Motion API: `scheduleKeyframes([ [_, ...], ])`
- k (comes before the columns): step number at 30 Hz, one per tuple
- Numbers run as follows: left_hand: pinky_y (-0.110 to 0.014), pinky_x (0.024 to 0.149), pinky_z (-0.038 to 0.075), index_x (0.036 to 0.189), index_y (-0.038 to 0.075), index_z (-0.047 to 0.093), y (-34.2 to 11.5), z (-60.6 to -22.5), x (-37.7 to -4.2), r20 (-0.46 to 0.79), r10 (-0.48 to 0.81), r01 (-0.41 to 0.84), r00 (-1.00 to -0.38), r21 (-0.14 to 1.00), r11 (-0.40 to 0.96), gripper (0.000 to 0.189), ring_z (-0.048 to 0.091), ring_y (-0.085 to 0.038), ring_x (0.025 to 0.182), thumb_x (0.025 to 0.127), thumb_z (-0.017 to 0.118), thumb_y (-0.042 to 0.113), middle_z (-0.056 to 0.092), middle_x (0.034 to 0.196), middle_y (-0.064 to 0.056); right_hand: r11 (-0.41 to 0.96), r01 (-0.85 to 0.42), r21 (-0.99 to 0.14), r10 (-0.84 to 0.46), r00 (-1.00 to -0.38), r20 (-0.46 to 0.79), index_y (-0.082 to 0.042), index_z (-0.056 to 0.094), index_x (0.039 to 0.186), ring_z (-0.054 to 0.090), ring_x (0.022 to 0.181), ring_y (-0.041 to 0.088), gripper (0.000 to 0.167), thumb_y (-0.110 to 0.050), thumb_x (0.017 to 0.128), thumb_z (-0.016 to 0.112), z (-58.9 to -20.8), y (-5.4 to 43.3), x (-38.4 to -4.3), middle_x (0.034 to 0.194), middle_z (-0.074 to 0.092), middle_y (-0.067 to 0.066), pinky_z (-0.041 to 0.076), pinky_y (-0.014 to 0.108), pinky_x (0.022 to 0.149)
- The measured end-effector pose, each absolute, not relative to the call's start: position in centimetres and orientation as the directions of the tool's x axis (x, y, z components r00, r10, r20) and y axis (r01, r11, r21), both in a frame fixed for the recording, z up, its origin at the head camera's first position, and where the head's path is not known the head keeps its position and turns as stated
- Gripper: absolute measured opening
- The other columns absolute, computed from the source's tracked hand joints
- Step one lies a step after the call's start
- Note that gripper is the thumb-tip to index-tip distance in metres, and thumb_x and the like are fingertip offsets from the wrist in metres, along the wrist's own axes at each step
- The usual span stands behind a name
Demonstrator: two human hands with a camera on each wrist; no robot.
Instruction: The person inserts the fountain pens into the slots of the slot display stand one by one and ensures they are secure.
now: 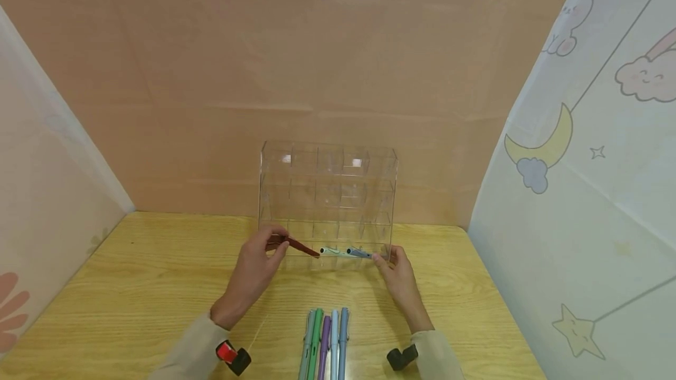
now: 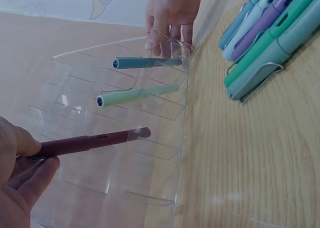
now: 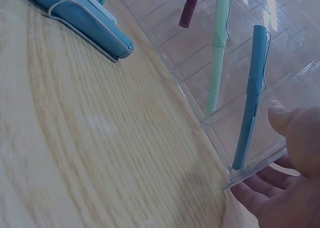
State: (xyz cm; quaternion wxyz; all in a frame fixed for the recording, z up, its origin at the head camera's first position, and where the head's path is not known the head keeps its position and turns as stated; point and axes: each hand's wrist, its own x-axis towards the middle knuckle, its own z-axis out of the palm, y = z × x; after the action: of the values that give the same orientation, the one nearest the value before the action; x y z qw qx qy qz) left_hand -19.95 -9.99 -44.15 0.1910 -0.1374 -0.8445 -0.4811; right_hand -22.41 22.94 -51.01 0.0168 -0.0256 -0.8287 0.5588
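My left hand [image 1: 253, 265] pinches a dark red pen [image 1: 303, 247] near one end, between thumb and fingers. The pen's other end points into the lowest row of a clear acrylic compartment rack [image 1: 327, 175], as the left wrist view also shows. A mint-green pen [image 2: 135, 95] and a blue pen [image 3: 256, 63] lie in separate bottom-row compartments to the right of it. At the rack's lower right corner, my right hand [image 1: 400, 277] grips the side wall, thumb toward the front and fingers around the outside.
Several capped pens lie side by side on the wooden table [image 1: 185, 286] in front of the rack: a grey-green one, a green one [image 1: 315, 339], a purple one [image 1: 325, 342] and blue ones. An orange-brown sheet [image 1: 317, 75] hangs behind, with patterned white sheets at both sides.
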Motion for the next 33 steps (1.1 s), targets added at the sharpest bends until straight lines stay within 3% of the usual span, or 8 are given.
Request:
scheduleKeyframes([
  [23, -0.038, 0.085, 0.064, 0.115, 0.008, 0.069, -8.2, -46.1, -20.7, 0.535, 0.121, 0.492, -0.836, 0.633, 0.598, 0.027, 0.073, -0.019, 0.1, 0.093, 0.076, -0.007, 0.072, 0.11, -0.004, 0.378, 0.015, -0.926, 0.067, -0.998, 0.012, 0.001, 0.043, 0.148, 0.049, 0.149, 0.048, 0.059, -0.035, 0.108, 0.065, -51.3, 23.0, -22.6, 0.154, 0.051, 0.028, 0.046, 0.059, 0.119],
  [33, -0.036, 0.087, 0.064, 0.113, 0.009, 0.069, -7.4, -46.3, -20.6, 0.494, 0.132, 0.462, -0.859, 0.638, 0.616, 0.027, 0.073, -0.018, 0.101, 0.093, 0.075, -0.008, 0.071, 0.11, -0.003, 0.382, 0.022, -0.924, 0.068, -0.998, 0.004, 0.0, 0.043, 0.149, 0.049, 0.148, 0.049, 0.06, -0.037, 0.107, 0.065, -51.4, 23.0, -22.7, 0.155, 0.051, 0.029, 0.047, 0.059, 0.118],
])
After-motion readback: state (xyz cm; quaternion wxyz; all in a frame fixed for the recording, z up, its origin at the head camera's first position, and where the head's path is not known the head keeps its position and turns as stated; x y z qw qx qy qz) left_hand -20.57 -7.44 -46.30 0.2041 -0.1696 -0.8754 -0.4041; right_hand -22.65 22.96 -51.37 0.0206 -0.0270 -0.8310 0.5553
